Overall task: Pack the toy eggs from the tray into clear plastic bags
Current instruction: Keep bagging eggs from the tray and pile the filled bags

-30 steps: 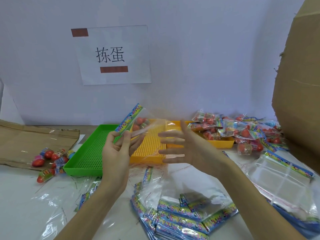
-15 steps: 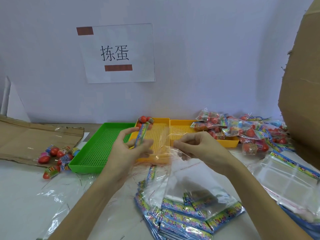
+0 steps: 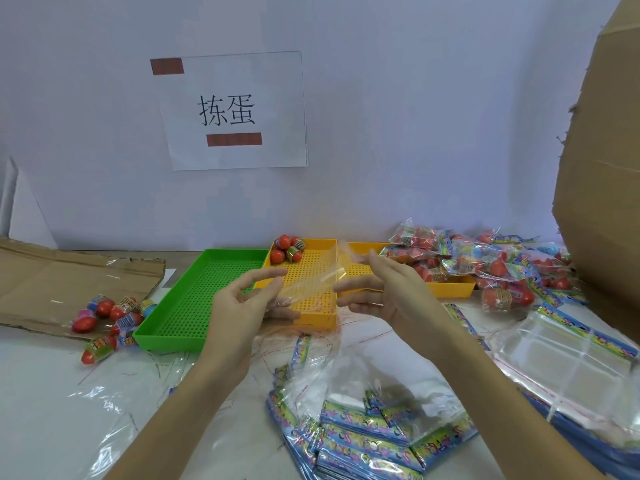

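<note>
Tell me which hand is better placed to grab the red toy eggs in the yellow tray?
Left, probably: the left hand hovers nearer the red toy eggs in the yellow perforated tray's far-left corner.

A paper sign [image 3: 235, 110] with two printed characters and two brown tape strips hangs on the pale wall [image 3: 415, 116]; flattened cardboard [image 3: 69, 275] lies at the left on the white table [image 3: 41, 393]. A tall cardboard box [image 3: 602, 188] stands at the right edge; thin red strips [image 3: 363, 337] litter the tabletop.
</note>
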`<state>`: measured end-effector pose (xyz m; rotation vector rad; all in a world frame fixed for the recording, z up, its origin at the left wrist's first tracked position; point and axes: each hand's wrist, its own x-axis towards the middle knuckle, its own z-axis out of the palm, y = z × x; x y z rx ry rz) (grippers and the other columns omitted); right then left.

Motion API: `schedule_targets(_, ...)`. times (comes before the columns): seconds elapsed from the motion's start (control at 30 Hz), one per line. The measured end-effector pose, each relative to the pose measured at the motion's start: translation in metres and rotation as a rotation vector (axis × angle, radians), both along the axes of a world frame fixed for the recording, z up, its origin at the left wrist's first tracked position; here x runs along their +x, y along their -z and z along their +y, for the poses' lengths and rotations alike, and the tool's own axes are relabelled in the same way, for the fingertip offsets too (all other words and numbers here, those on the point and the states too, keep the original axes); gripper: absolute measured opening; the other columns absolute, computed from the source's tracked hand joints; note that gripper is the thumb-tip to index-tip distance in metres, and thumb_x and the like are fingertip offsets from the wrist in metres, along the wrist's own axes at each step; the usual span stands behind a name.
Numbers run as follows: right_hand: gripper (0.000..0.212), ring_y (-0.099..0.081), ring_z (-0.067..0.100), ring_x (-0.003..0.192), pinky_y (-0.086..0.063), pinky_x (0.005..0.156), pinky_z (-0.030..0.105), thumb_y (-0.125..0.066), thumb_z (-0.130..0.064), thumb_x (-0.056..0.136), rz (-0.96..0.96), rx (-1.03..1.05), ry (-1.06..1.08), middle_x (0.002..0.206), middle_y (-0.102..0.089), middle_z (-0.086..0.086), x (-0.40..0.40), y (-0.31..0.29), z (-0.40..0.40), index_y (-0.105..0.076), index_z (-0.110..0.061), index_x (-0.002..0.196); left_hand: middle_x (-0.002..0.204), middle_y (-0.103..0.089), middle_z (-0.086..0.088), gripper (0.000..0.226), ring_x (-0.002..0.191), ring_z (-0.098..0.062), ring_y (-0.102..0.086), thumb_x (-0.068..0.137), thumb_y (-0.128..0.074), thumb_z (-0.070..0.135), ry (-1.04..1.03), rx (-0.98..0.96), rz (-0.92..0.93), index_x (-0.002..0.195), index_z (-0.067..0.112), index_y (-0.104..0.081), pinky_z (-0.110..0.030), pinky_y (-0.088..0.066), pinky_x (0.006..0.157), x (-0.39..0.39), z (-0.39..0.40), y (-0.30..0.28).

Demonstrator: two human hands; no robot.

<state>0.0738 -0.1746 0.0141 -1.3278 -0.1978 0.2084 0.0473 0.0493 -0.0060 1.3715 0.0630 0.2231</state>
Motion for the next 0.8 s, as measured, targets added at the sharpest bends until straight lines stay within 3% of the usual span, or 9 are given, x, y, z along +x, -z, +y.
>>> schedule_targets(0.13, 0.051, -0.076, 0.034, 0.094, -0.063, 0.072, 0.035, -0.054, -0.056, 0.097, -0.094, 0.046, 0.065, 0.104, -0.078, 0.014, -0.003, 0.000, 0.012, -0.050, -0.018, 0.130, 0.074, -0.074, -0.014, 0.010, 0.078, -0.031, -0.080, 0.093, -0.075, 0.010, -0.006, -0.138, 0.073, 0.093, 0.001, -0.076, -0.028, -0.063, 0.062, 0.001, 0.001, 0.000)
schedule_targets(0.23, 0.042, -0.073, 0.019, 0.100, -0.062, 0.073, 0.029, -0.070, -0.053, 0.089, -0.343, -0.244, 0.140, 0.108, -0.075, 0.000, -0.006, 0.004, 0.018, -0.062, -0.023, 0.118, 0.079, -0.077, -0.018, 0.016, 0.082, -0.033, -0.080, 0.090, -0.078, 0.011, 0.042, -0.128, 0.092, 0.086, -0.004, -0.075, -0.029, -0.064, 0.065, 0.002, 0.004, 0.002)
schedule_targets(0.33, 0.033, -0.063, 0.005, 0.108, -0.058, 0.078, 0.022, -0.078, -0.041, 0.089, -0.618, -0.562, 0.301, 0.122, -0.061, -0.012, -0.005, 0.011, 0.019, -0.065, -0.032, 0.118, 0.081, -0.078, -0.018, 0.032, 0.085, -0.035, -0.080, 0.080, -0.082, 0.020, 0.115, -0.089, 0.095, 0.096, -0.007, -0.076, -0.029, -0.065, 0.067, 0.001, 0.005, 0.003)
schedule_targets(0.43, 0.012, -0.056, 0.000, 0.118, -0.052, 0.088, 0.016, -0.078, -0.038, 0.088, -0.675, -0.599, 0.343, 0.122, -0.059, -0.010, -0.004, 0.012, 0.019, -0.075, -0.031, 0.097, 0.091, -0.078, -0.026, 0.046, 0.088, -0.035, -0.080, 0.082, -0.079, 0.031, 0.189, -0.055, 0.135, 0.106, -0.008, -0.076, -0.029, -0.065, 0.068, 0.001, 0.004, 0.003)
schedule_targets(0.5, 0.009, -0.058, -0.002, 0.111, -0.044, 0.092, 0.011, -0.078, -0.037, 0.089, -0.738, -0.638, 0.415, 0.110, -0.065, -0.012, -0.004, 0.011, 0.015, -0.075, -0.029, 0.085, 0.094, -0.079, -0.023, 0.053, 0.088, -0.035, -0.080, 0.089, -0.074, 0.048, 0.236, -0.030, 0.171, 0.105, -0.002, -0.080, -0.031, -0.065, 0.071, 0.002, 0.002, 0.000)
schedule_targets(0.57, 0.015, -0.066, 0.002, 0.094, -0.049, 0.089, 0.017, -0.077, -0.035, 0.091, -0.741, -0.613, 0.437, 0.091, -0.072, -0.013, -0.002, 0.010, 0.012, -0.076, -0.022, 0.083, 0.086, -0.079, -0.004, 0.063, 0.079, -0.024, -0.078, 0.081, -0.075, 0.070, 0.275, 0.100, 0.139, 0.101, 0.011, -0.084, -0.028, -0.063, 0.074, 0.003, 0.005, -0.002)
schedule_targets(0.63, 0.018, -0.071, 0.009, 0.081, -0.056, 0.081, 0.025, -0.075, -0.031, 0.093, -0.654, -0.502, 0.373, 0.080, -0.075, -0.007, -0.002, 0.008, 0.012, -0.078, -0.015, 0.086, 0.076, -0.072, 0.016, 0.058, 0.070, -0.005, -0.068, 0.070, -0.082, 0.074, 0.292, 0.362, 0.033, 0.100, 0.025, -0.084, -0.017, -0.055, 0.070, 0.001, 0.006, -0.002)
schedule_targets(0.73, 0.028, -0.076, 0.020, 0.079, -0.057, 0.074, 0.025, -0.069, -0.033, 0.097, -0.458, -0.255, 0.188, 0.084, -0.078, 0.005, -0.006, 0.002, 0.012, -0.078, -0.007, 0.089, 0.079, -0.076, 0.013, 0.035, 0.077, -0.002, -0.072, 0.073, -0.088, 0.056, 0.184, 0.475, -0.045, 0.089, 0.026, -0.082, -0.010, -0.049, 0.070, 0.000, 0.005, 0.002)
schedule_targets(0.8, 0.031, -0.077, 0.020, 0.086, -0.059, 0.077, 0.026, -0.067, -0.037, 0.097, -0.398, -0.258, 0.027, 0.093, -0.080, 0.006, -0.008, 0.000, 0.010, -0.080, -0.009, 0.096, 0.087, -0.079, 0.011, 0.045, 0.083, -0.002, -0.075, 0.071, -0.088, 0.051, 0.133, 0.409, -0.056, 0.098, 0.017, -0.077, -0.009, -0.050, 0.067, 0.000, 0.005, 0.002)
